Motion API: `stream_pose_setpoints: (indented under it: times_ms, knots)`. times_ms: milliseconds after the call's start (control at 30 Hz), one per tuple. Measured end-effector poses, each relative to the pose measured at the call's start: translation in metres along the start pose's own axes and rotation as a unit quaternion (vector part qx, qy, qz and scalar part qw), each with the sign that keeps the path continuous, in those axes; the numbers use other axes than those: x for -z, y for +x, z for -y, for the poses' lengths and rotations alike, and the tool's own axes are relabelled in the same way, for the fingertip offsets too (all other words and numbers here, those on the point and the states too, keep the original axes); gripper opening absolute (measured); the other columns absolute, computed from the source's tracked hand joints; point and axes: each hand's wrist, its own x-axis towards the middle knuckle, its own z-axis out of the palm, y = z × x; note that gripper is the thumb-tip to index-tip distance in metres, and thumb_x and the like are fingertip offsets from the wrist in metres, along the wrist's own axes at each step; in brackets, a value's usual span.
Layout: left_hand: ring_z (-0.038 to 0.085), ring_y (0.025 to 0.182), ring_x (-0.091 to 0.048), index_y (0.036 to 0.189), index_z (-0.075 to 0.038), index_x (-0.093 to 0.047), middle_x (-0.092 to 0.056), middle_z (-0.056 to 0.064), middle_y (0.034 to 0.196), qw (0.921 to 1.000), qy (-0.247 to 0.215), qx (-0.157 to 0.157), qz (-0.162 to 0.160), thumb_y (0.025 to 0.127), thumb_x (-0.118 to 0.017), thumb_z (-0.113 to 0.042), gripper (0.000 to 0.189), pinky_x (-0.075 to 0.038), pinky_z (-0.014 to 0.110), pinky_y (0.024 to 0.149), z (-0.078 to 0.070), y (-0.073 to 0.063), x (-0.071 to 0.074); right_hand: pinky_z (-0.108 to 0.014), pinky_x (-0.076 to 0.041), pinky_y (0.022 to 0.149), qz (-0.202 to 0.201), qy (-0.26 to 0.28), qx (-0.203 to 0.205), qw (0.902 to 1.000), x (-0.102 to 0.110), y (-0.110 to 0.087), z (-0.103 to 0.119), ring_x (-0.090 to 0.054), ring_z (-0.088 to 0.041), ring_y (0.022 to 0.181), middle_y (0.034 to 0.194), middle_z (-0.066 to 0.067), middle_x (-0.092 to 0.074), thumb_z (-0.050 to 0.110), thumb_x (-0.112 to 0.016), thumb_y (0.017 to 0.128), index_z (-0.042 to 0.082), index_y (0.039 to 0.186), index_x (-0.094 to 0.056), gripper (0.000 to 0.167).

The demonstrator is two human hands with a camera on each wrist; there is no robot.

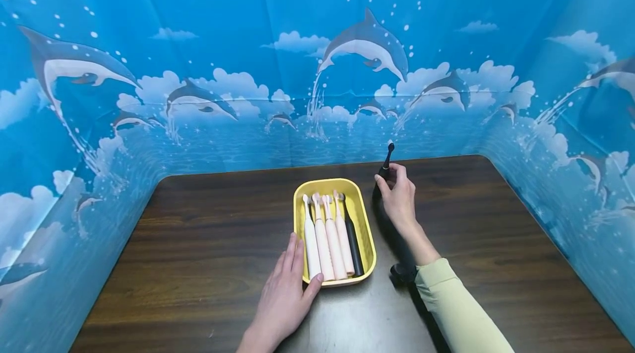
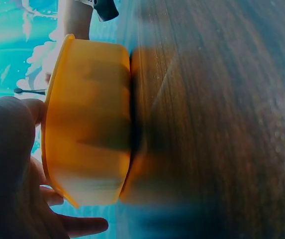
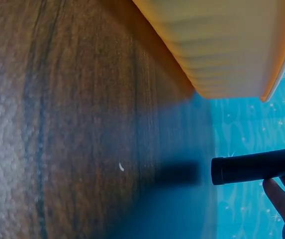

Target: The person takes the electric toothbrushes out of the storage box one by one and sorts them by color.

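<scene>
A yellow tray [image 1: 367, 242] sits on the table with several electric toothbrushes in it: a white one [image 1: 311, 242], pink ones [image 1: 332, 242] and a black one [image 1: 353, 240]. My left hand [image 1: 284, 287] rests on the tray's near left corner, fingers fairly straight along the left side and thumb on the near rim. To the tray's right, my right hand [image 1: 398, 196] pinches another black electric toothbrush [image 1: 385, 164], brush head up and tilted away. The right wrist view shows the lower end of its handle [image 3: 251, 165] raised off the table.
The dark wooden table [image 1: 198, 242] has rounded far corners. A blue dolphin-print curtain [image 1: 278, 66] stands along its back and both sides. A black device [image 1: 403, 274] is at the right wrist, by the green sleeve [image 1: 453, 298].
</scene>
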Motion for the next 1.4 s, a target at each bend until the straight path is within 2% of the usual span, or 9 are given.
stream_pose_setpoints:
  times_ms: [267,500,867,1100,1233,1300,1400]
  knots:
    - [0.046,0.120,-0.060,0.158,-0.003,-0.036,-0.022,0.010,0.169,1.0000,0.001,-0.002,-0.005,0.100,-0.061,-0.047,0.077,-0.051,0.063,0.085,0.001,-0.001,-0.001,-0.050,-0.055,0.087,0.010,-0.025,0.003,0.9996,-0.004,0.000,-0.006,-0.071,-0.036,0.101,0.115,-0.023,-0.070,0.010,-0.073,0.096,-0.001,0.126,-0.056,0.036]
    - [0.046,0.116,-0.062,0.157,-0.003,-0.037,-0.022,0.010,0.169,0.9999,0.005,-0.002,-0.009,0.100,-0.060,-0.048,0.076,-0.052,0.062,0.082,0.002,-0.001,0.000,-0.050,-0.055,0.087,0.018,-0.038,-0.004,0.9991,-0.005,0.003,-0.006,-0.071,-0.035,0.101,0.118,-0.022,-0.069,0.013,-0.074,0.096,0.001,0.130,-0.054,0.040]
    - [0.044,0.114,-0.063,0.157,-0.006,-0.040,-0.020,0.010,0.169,0.9999,0.013,0.003,0.009,0.100,-0.060,-0.048,0.074,-0.052,0.059,0.082,0.002,0.000,0.000,-0.050,-0.055,0.087,0.028,-0.053,-0.025,0.9979,-0.005,0.003,-0.003,-0.069,-0.036,0.103,0.122,-0.022,-0.068,0.014,-0.075,0.095,0.002,0.135,-0.052,0.048]
    - [0.042,0.109,-0.064,0.159,-0.009,-0.039,-0.018,0.008,0.170,0.9998,0.012,0.005,0.013,0.101,-0.058,-0.050,0.073,-0.053,0.059,0.080,0.000,0.003,-0.001,-0.052,-0.044,0.095,0.009,-0.039,0.001,0.9992,0.001,0.002,-0.002,-0.051,-0.038,0.118,0.137,-0.025,-0.047,0.022,-0.079,0.091,-0.001,0.144,-0.044,0.067]
    - [0.042,0.110,-0.064,0.158,-0.008,-0.040,-0.018,0.008,0.170,0.9998,0.012,0.006,0.015,0.101,-0.058,-0.050,0.073,-0.053,0.058,0.080,0.000,0.001,-0.001,-0.051,-0.043,0.097,-0.003,-0.023,0.012,0.9996,0.001,-0.002,0.004,-0.048,-0.038,0.119,0.139,-0.025,-0.042,0.021,-0.080,0.091,-0.002,0.146,-0.041,0.072]
    - [0.042,0.109,-0.064,0.157,-0.008,-0.041,-0.018,0.008,0.170,0.9998,0.014,0.008,0.015,0.101,-0.058,-0.050,0.073,-0.053,0.058,0.078,0.001,0.000,-0.002,-0.051,-0.042,0.098,-0.017,-0.017,0.023,0.9994,0.000,-0.005,0.007,-0.047,-0.037,0.121,0.140,-0.024,-0.041,0.020,-0.080,0.090,-0.002,0.147,-0.040,0.072]
    - [0.042,0.109,-0.065,0.157,-0.008,-0.042,-0.018,0.008,0.170,0.9997,0.019,0.007,0.013,0.101,-0.058,-0.051,0.073,-0.053,0.058,0.077,0.001,0.000,-0.002,-0.049,-0.041,0.096,-0.061,-0.003,0.058,0.9965,0.000,-0.007,0.012,-0.046,-0.036,0.121,0.139,-0.024,-0.042,0.018,-0.079,0.090,-0.003,0.144,-0.042,0.069]
